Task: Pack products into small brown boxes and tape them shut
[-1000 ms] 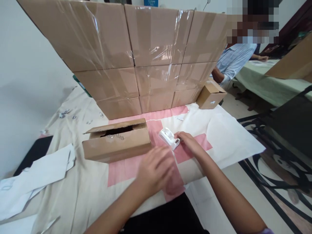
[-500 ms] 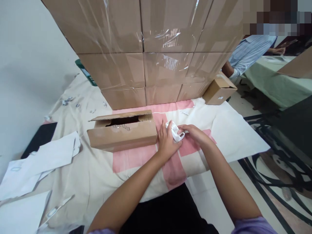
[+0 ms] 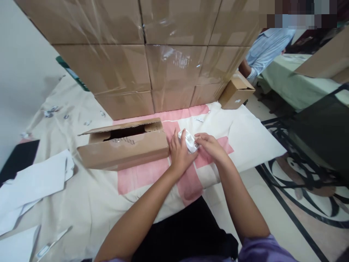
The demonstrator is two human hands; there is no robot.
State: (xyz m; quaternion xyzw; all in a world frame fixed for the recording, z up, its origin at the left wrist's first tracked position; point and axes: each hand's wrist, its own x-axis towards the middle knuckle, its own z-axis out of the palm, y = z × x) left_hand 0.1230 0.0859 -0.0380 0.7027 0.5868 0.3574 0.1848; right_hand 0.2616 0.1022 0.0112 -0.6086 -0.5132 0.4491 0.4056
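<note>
A small white item (image 3: 188,141), too blurred to name, lies between my two hands on the pink and cream cloth (image 3: 141,178). My left hand (image 3: 179,151) is wrapped round its left and near side, fingers pointing away from me. On the right side, my right hand (image 3: 208,145) pinches at the item's edge with thumb and forefinger. Just left of my left hand stands a long cardboard box (image 3: 124,149), its top flaps partly raised and its inside dark.
Behind the hands rises a stack of taped cardboard boxes (image 3: 174,69). A smaller box (image 3: 236,92) stands right of it, near a person's arm (image 3: 256,54). White papers (image 3: 40,182) lie at left. A dark chair (image 3: 321,134) is at right.
The view has shifted, so the boxes and cloth appear further left and slightly higher. Both hands stay at the white item, with small changes in their finger positions.
</note>
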